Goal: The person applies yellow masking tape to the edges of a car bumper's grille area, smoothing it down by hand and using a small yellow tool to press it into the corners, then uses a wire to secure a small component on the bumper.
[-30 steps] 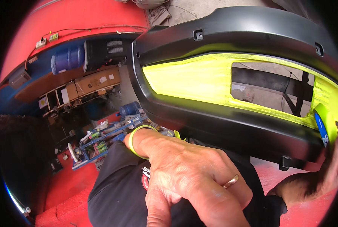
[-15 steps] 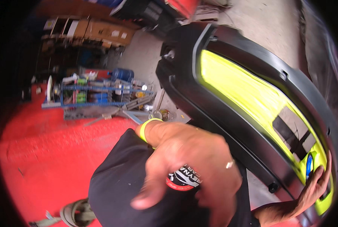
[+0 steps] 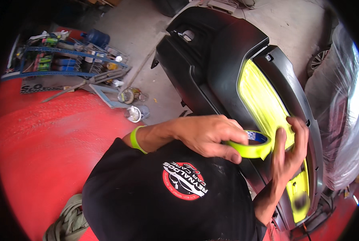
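Note:
My left hand [image 3: 211, 134] reaches across in front of my chest, its fingers and thumb closed on a roll of bright yellow tape [image 3: 251, 150] with a blue inner core. A short loose corner of tape shows at the roll's lower right. Beside the roll, my right hand [image 3: 293, 146] is raised with thumb and fingers apart and nothing visible in it. Behind both hands stands a black car bumper [image 3: 223, 48]. Yellow tape strips [image 3: 259, 92] cover the upper part of its long opening, and yellow also lines the lower end. A yellow band circles my left wrist.
Plastic sheeting [image 3: 336, 108] drapes a large shape at right, near a wheel [image 3: 318, 58]. A blue metal rack [image 3: 67, 72] with bottles and cans stands at left. Jars and a white bucket [image 3: 135, 114] sit near it. A green hose or cloth bundle [image 3: 69, 221] lies lower left.
My left hand, open and blurred before, now grips the tape roll. My right hand has come off the bumper's lower end and up beside the roll. The view has shifted.

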Motion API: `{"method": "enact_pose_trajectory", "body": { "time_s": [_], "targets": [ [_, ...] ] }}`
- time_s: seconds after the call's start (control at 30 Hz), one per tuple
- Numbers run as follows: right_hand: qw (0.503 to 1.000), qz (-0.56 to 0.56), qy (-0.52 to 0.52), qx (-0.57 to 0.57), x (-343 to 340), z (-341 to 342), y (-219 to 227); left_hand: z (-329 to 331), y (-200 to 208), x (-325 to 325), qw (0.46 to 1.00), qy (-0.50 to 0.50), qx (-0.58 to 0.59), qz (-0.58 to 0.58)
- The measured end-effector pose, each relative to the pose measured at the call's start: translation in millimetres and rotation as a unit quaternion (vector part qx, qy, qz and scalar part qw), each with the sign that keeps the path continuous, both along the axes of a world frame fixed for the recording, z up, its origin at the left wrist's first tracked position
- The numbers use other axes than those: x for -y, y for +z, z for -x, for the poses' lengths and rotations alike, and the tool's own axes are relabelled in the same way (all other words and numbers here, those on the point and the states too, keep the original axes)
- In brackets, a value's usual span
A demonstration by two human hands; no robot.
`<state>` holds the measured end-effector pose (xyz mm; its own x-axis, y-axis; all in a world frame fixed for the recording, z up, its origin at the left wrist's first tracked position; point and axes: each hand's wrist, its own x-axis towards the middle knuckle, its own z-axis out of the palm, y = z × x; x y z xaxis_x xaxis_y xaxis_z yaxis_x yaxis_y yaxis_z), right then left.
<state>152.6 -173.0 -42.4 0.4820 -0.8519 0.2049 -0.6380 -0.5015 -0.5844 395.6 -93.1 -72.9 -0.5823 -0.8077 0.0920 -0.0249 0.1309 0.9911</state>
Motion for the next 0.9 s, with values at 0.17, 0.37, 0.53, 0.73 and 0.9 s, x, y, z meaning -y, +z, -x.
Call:
{"method": "enact_pose_trajectory", "body": {
  "time_s": [0.17, 0.37, 0.53, 0.73, 0.9],
  "targets": [
    [0.954, 0.169, 0.014, -0.247, 49.1, -16.0, -35.8, -55.8, 3.1, -23.6, 0.953, 0.235, -0.161, -0.107],
    [0.957, 0.152, 0.007, -0.248, 67.5, -45.3, -67.8, -92.8, -19.1, -39.2, 0.892, 0.448, -0.047, -0.030],
    [0.954, 0.176, -0.004, -0.244, 76.5, -88.3, -74.5, -96.5, -29.0, -42.5, 0.897, 0.438, -0.029, -0.046],
    [0.950, 0.186, -0.058, -0.242, 97.0, -108.2, -81.5, -90.6, -24.6, -25.6, 0.915, 0.400, -0.038, -0.046],
    [0.959, 0.176, -0.064, -0.214, 86.7, -89.8, -71.5, -91.2, -21.9, -13.2, 0.914, 0.400, -0.030, -0.054]
  ]
}}
